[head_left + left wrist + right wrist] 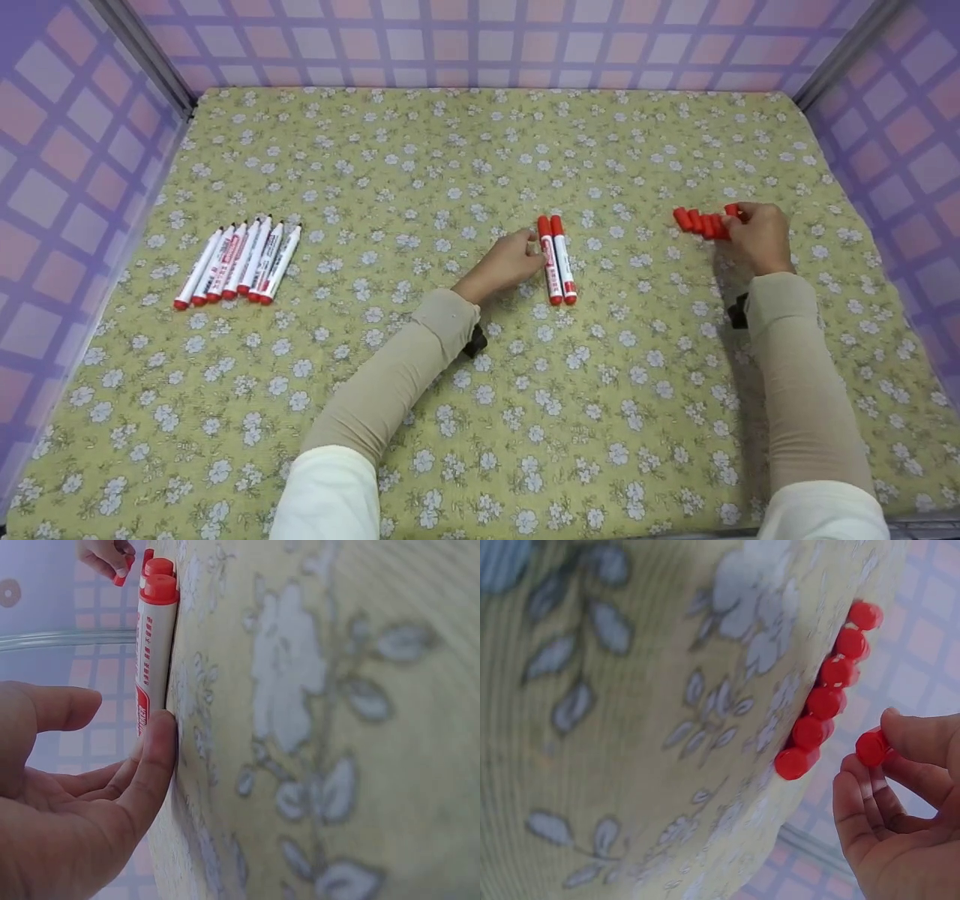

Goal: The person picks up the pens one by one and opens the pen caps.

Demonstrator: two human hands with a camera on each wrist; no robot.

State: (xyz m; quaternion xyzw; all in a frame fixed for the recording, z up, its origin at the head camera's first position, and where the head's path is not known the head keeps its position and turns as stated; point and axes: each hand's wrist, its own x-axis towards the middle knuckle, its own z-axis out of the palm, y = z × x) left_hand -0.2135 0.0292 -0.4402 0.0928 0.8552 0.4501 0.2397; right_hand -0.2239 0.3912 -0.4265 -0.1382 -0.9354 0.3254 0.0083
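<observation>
Pinching red cap (871, 748), right hand (759, 236)

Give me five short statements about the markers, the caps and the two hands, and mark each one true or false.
1. Two capped markers lie side by side mid-table. True.
2. The right hand pinches a red cap. True.
3. The left hand lifts a marker off the cloth. False: its fingers only touch the markers, which lie flat.
4. The loose caps lie at the table's left. False: they are on the right.
5. A row of markers lies on the left. True.
</observation>
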